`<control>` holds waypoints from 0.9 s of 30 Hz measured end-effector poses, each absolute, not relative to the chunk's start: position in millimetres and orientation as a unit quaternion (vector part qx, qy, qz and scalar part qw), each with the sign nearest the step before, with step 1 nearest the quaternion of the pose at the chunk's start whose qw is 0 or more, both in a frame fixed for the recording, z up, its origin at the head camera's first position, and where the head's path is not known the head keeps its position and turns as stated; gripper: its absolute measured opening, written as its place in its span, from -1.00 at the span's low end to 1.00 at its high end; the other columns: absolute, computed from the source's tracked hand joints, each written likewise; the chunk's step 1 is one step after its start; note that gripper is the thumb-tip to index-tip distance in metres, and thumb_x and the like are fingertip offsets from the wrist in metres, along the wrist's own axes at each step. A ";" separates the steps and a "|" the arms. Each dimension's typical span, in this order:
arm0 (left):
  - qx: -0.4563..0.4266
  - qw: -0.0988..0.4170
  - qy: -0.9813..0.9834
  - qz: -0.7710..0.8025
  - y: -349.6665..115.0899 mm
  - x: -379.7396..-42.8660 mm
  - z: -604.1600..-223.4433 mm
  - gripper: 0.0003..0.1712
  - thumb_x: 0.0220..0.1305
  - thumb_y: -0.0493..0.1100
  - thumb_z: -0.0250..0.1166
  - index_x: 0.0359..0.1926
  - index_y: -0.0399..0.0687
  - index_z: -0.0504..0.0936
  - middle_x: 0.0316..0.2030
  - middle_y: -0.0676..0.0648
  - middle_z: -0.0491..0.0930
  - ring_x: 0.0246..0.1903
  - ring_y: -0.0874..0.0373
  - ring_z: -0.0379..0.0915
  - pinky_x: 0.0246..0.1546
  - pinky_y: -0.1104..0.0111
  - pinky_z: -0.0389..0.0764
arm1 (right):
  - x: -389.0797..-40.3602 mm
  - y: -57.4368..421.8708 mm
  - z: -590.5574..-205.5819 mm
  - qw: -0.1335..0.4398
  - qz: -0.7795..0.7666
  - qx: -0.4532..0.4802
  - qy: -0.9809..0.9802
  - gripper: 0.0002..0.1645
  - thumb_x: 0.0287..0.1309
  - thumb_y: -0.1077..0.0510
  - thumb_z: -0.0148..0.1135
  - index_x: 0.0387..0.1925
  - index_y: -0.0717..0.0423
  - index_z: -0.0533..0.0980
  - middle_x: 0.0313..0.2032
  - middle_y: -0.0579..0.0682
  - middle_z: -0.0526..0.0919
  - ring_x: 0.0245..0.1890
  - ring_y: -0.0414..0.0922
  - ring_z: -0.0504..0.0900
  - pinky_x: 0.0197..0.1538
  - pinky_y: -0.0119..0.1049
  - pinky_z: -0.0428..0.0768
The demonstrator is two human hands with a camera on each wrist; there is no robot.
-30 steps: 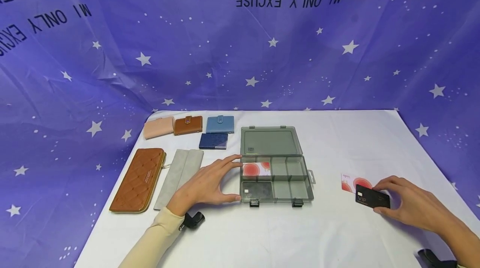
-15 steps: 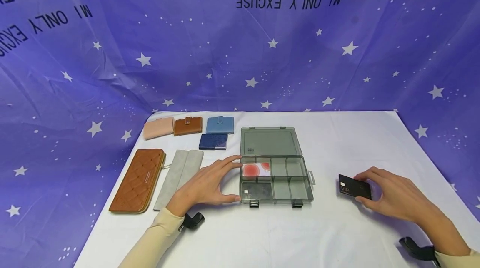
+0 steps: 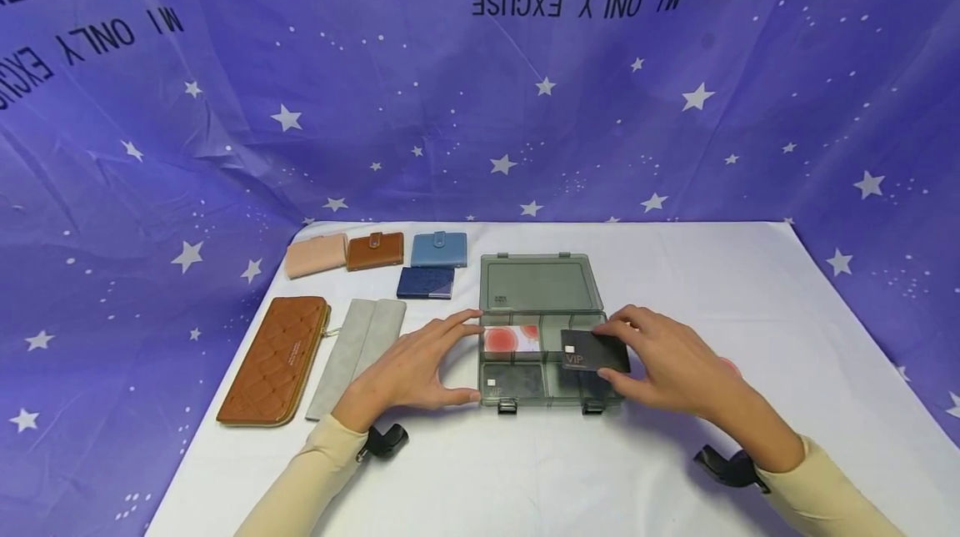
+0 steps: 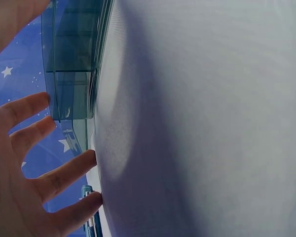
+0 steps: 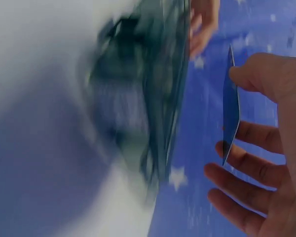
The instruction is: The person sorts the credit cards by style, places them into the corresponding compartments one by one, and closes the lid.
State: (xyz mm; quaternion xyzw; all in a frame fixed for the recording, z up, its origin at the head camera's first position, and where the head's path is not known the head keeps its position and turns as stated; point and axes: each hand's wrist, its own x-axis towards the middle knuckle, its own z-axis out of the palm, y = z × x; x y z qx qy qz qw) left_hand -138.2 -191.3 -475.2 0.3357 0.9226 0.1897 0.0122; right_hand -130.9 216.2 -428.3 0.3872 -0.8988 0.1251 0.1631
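Note:
My right hand (image 3: 667, 353) pinches a black VIP card (image 3: 596, 351) between thumb and fingers, over the right half of a translucent grey-green compartment box (image 3: 550, 401). In the right wrist view the card (image 5: 231, 108) shows nearly edge-on, clear of the blurred box. My left hand (image 3: 412, 366) is spread at the box's left side, fingertips and thumb right at its edge. Inside the box's left compartments lie a red-and-white card (image 3: 512, 339) at the back and another black VIP card (image 3: 517, 382) in front. The box's lid (image 3: 540, 283) is laid back.
On the left lie a brown quilted wallet (image 3: 273, 362) and a grey wallet (image 3: 356, 353). Behind them are pink (image 3: 317, 256), brown (image 3: 375, 252) and light blue (image 3: 438, 250) card holders and a navy one (image 3: 425, 283). A red-patterned card (image 3: 730, 367) is mostly hidden behind my right wrist.
My right hand has carried the black VIP card leftward, off the red-and-white card on the right of the table and over the box. The left hand has stayed still.

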 end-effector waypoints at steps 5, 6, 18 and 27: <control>0.340 0.009 0.921 0.191 -190.5 -138.6 -475.3 0.10 0.18 0.58 0.40 0.61 0.25 0.35 0.67 0.09 0.14 0.50 -0.08 0.36 0.34 -0.06 0.54 | -130.0 178.9 -434.7 0.150 0.128 0.423 -0.884 -0.39 0.10 -0.22 0.59 0.11 -0.04 0.69 0.00 -0.07 0.65 -0.12 -0.09 0.70 -0.14 -0.08 0.72; 0.341 0.009 0.921 0.191 -190.5 -138.7 -475.2 0.10 0.18 0.58 0.39 0.61 0.24 0.35 0.67 0.09 0.14 0.49 -0.08 0.36 0.34 -0.06 0.54 | -129.7 172.9 -435.9 0.146 0.126 0.426 -0.884 -0.39 0.10 -0.23 0.59 0.11 -0.04 0.70 -0.01 -0.07 0.64 -0.12 -0.10 0.69 -0.13 -0.09 0.72; 0.334 0.016 0.922 0.193 -191.9 -138.8 -474.0 0.10 0.17 0.57 0.41 0.61 0.26 0.35 0.67 0.13 0.13 0.52 -0.05 0.32 0.39 -0.05 0.50 | -127.3 128.3 -448.0 0.104 0.085 0.442 -0.887 -0.38 0.30 -0.36 0.42 0.16 -0.04 0.69 0.05 -0.05 0.60 -0.01 -0.05 0.67 0.01 -0.02 0.71; 0.335 0.018 0.922 0.193 -192.8 -139.1 -474.1 0.10 0.19 0.59 0.38 0.61 0.25 0.35 0.68 0.09 0.13 0.53 -0.06 0.31 0.41 -0.07 0.48 | -131.4 116.1 -456.6 0.126 0.119 0.466 -0.868 -0.34 0.28 -0.39 0.45 0.20 -0.09 0.67 0.06 -0.10 0.64 0.02 -0.06 0.70 0.05 -0.04 0.71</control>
